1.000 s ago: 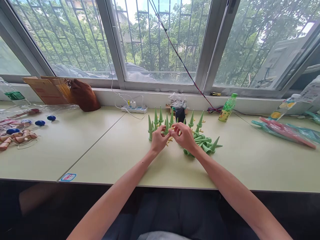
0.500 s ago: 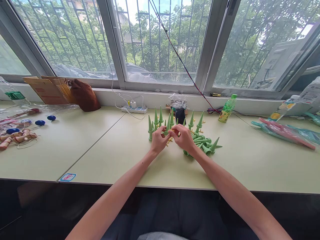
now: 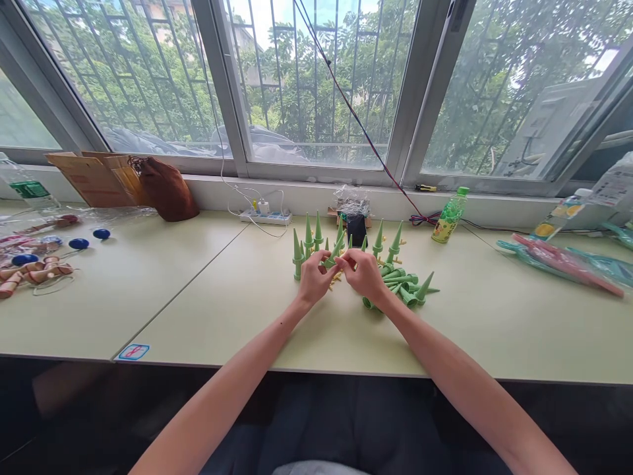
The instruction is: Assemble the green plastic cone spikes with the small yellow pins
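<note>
My left hand (image 3: 315, 277) is closed round a green plant watering spike (image 3: 336, 249), which leans with its tip up to the right. Against the spike's side, my right hand (image 3: 364, 272) has its thumb and fingertips pinched together, touching the left fingertips; what lies in that pinch is hidden. Small yellow valves (image 3: 335, 282) lie on the table just beneath the hands. Several green spikes with yellow valves in their sides stand upright behind, such as the left spike (image 3: 298, 257) and the right spike (image 3: 395, 244). Beside my right wrist lies a pile of loose green spikes (image 3: 406, 282).
A black phone-like object (image 3: 357, 229) leans at the back, before a plastic-wrapped bundle (image 3: 352, 201). A power strip (image 3: 267, 216), a drink bottle (image 3: 450, 215) and a brown pouch (image 3: 165, 188) stand along the sill. Wooden toys (image 3: 44, 270) lie left, plastic packets (image 3: 568, 264) right.
The spike in my left hand has tilted to the right. My right fingertips have shifted slightly, and the yellow bit between the fingers is now hidden.
</note>
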`<control>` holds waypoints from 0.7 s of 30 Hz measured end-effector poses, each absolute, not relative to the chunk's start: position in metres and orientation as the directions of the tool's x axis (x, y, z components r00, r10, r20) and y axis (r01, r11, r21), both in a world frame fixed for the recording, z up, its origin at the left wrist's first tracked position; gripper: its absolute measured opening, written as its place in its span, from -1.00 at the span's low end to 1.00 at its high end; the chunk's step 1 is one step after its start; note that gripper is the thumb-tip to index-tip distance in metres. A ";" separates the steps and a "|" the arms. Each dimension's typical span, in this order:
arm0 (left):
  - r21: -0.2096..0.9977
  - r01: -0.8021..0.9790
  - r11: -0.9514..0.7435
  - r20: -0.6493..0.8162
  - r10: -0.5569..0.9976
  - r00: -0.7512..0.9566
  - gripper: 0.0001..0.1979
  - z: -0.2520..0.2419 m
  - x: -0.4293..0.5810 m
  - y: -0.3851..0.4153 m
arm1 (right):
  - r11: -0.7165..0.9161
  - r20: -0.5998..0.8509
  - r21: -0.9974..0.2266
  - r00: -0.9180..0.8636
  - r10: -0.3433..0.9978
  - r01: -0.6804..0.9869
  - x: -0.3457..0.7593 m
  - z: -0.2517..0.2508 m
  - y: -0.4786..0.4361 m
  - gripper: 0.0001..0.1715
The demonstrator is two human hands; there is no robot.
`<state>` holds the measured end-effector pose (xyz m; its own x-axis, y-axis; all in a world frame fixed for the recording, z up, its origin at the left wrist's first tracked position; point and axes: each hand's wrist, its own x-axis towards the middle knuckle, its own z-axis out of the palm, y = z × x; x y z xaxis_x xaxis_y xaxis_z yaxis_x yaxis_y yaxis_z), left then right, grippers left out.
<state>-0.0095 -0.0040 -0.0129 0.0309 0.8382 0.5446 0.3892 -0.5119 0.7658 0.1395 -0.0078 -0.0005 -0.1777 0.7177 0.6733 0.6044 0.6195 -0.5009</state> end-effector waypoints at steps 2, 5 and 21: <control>0.768 0.384 -0.513 0.543 0.839 0.034 -0.63 -0.012 -0.009 -0.004 | 0.615 0.669 -0.496 -0.182 0.721 0.613 0.140 0.000 -0.008 -0.63; 0.770 0.378 -0.514 0.542 0.840 0.040 -0.64 -0.012 -0.009 -0.005 | 0.608 0.673 -0.483 -0.177 0.718 0.631 0.140 -0.001 -0.006 -0.60; 0.756 0.352 -0.552 0.568 0.820 0.066 -0.61 -0.015 -0.009 -0.004 | 0.559 0.665 -0.505 -0.116 0.738 0.658 0.141 -0.003 -0.002 -0.49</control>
<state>-0.0091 -0.0039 -0.0152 0.0657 0.8205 0.5679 0.3523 -0.5515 0.7561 0.1410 -0.0016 -0.0034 -0.1164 0.7376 0.6652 0.6580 0.5589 -0.5046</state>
